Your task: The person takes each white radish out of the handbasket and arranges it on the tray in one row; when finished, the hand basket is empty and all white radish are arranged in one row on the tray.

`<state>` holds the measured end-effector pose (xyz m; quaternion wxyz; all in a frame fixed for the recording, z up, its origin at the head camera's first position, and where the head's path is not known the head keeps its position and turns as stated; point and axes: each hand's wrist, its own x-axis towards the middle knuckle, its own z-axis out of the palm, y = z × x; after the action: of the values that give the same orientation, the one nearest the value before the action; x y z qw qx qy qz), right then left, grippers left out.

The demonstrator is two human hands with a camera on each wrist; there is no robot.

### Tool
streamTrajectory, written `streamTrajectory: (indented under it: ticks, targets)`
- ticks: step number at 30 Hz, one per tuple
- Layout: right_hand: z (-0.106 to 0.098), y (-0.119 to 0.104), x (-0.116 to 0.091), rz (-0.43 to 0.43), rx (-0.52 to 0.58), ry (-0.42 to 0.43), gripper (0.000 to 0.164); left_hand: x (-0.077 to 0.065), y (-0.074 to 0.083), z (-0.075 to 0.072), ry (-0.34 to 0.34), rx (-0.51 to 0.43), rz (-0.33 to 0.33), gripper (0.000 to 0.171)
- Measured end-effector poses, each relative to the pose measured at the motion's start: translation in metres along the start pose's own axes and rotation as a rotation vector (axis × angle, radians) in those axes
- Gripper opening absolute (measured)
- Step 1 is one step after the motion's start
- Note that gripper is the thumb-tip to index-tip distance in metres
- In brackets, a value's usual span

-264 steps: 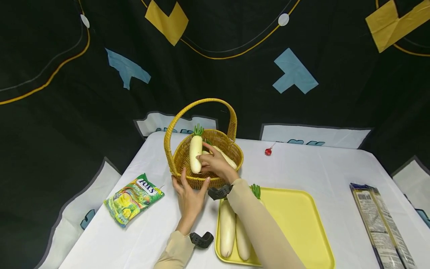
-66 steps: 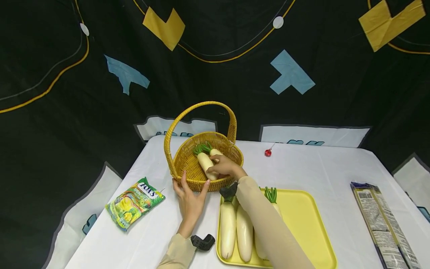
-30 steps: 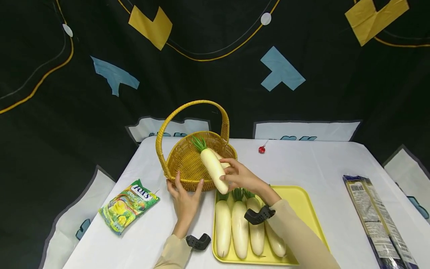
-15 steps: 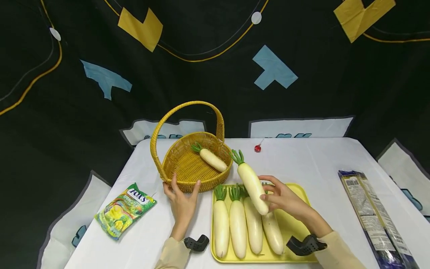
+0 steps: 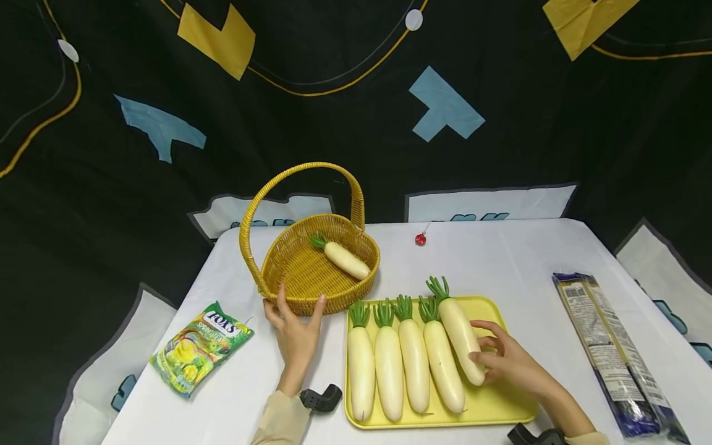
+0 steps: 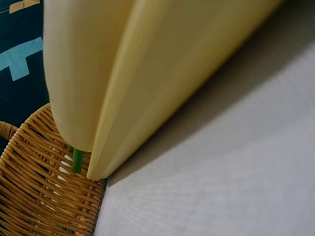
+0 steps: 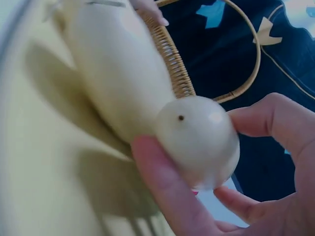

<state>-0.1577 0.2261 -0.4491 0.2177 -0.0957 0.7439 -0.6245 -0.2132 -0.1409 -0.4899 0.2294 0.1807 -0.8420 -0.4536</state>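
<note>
My right hand [image 5: 514, 364] pinches a white radish [image 5: 460, 340] with green leaf stubs, tilted over the right end of a row of several radishes [image 5: 415, 364] on the yellow tray [image 5: 508, 405]. In the right wrist view the thumb and fingers clasp the blunt tip of that radish [image 7: 202, 142], close beside another one. My left hand [image 5: 299, 343] rests its extended fingers and thumb against the front rim of the wicker basket [image 5: 292, 266]. One smaller radish [image 5: 346, 259] lies inside the basket. Tray and radish [image 6: 74, 73] loom large in the left wrist view.
A green Fox's candy bag [image 5: 201, 349] lies left of the basket. Behind the tray is a red lollipop [image 5: 420, 239]. A long printed packet [image 5: 612, 352] lies at the right of the white-covered table, before a dark backdrop cloth [image 5: 356, 123].
My right hand has lifted a radish out of the basket and carried it rightward, down to the right end of the row on the tray. My left hand stays at the basket rim.
</note>
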Motion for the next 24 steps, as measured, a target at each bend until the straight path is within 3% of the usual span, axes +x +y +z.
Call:
streamTrajectory:
  ticks: [6,15,20,24]
  targets:
    - [0.009,0.006,-0.01,0.11,-0.056,0.092,0.073,0.0,0.002,-0.001,-0.001,-0.011,0.004,0.09]
    - [0.027,0.001,-0.017,0.151,-0.292,0.219,0.075,-0.001,0.0,0.0,0.01,-0.02,0.014,0.09]
    - [0.031,-0.001,-0.021,0.156,-0.452,0.212,0.079,-0.001,0.0,0.001,0.012,-0.01,0.017,0.09]
    - [0.03,-0.001,-0.021,0.144,-0.464,0.191,0.08,0.0,0.0,0.0,0.017,-0.011,0.017,0.089]
